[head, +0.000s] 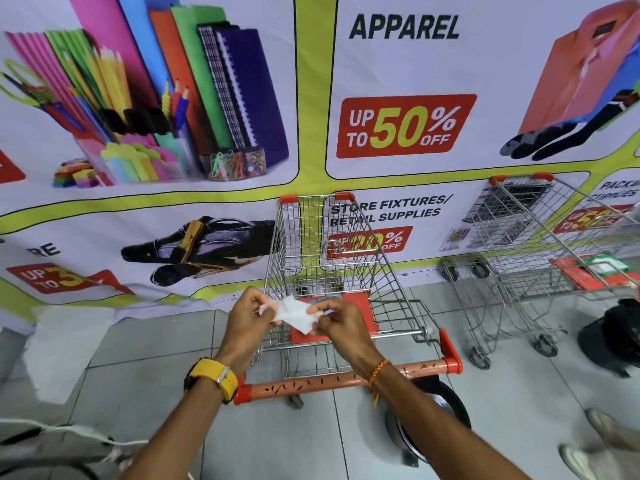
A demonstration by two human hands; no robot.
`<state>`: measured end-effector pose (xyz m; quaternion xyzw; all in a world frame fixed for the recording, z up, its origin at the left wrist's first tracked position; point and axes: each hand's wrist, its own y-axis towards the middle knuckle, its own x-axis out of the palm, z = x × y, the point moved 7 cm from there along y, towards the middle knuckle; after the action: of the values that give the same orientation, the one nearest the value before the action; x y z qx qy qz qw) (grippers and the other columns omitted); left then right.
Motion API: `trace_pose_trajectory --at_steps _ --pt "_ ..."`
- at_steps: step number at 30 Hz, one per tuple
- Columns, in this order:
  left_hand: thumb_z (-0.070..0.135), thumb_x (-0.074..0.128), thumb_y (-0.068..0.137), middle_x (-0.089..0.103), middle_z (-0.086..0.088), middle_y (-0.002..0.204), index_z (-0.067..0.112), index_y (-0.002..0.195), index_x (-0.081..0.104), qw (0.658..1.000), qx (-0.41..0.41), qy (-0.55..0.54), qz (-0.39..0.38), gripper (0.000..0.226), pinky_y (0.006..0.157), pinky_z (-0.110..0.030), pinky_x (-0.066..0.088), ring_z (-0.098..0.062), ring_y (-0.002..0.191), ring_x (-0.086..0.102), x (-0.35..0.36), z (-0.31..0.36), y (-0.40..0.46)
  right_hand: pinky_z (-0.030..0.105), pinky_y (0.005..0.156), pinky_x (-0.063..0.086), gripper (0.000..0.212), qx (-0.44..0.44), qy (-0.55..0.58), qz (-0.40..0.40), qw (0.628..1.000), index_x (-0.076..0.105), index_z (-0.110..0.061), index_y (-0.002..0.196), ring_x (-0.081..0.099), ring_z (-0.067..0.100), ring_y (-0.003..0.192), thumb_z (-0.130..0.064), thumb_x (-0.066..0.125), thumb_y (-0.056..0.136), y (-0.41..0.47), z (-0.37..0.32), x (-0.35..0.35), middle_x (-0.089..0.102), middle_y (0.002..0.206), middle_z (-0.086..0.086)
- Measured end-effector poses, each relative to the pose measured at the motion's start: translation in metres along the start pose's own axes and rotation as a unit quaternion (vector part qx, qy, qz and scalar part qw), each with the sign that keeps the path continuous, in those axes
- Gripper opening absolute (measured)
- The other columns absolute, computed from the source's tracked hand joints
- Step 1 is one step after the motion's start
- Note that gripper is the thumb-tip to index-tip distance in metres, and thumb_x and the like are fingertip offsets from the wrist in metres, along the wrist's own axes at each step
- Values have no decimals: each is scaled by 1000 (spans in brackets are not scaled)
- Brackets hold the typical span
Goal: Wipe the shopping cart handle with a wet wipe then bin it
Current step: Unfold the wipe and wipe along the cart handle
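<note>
White wet wipe stretched between pinching left hand and right hand fingers.

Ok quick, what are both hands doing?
Left hand: closed, pinching one end of the wet wipe.
Right hand: closed, pinching the other end.

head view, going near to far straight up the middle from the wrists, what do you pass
cart handle → left hand and right hand holding the wet wipe → wire basket of the shopping cart → sale banner on the wall
</note>
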<state>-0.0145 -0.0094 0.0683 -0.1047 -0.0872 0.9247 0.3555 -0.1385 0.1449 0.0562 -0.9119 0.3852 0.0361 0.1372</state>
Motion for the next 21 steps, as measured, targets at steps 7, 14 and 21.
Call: trace_pose_trajectory --at_steps 7,14,21 --pt "-5 53 92 74 -5 106 18 80 77 990 40 137 -17 36 79 -26 56 -20 100 68 0 5 -7 16 51 51 14 31 -33 101 994 73 -20 80 64 1 56 -8 77 84 1 6 -10 68 69 -3" --pt "-7 59 90 64 -5 122 9 108 75 988 57 140 -12 29 89 -39 61 -26 113 62 -4 -8 -24 47 67 67 20 81 -20 212 974 65 -26 83 77 22 68 -13 57 97 -11 26 -23 78 82 7" --pt "-7 72 80 57 3 121 15 116 67 991 53 121 -13 43 84 -25 60 -23 114 62 -8 -41 -50 35 49 57 17 112 53 295 947 63 -22 87 66 14 50 -17 52 100 -59 57 -29 69 65 1"
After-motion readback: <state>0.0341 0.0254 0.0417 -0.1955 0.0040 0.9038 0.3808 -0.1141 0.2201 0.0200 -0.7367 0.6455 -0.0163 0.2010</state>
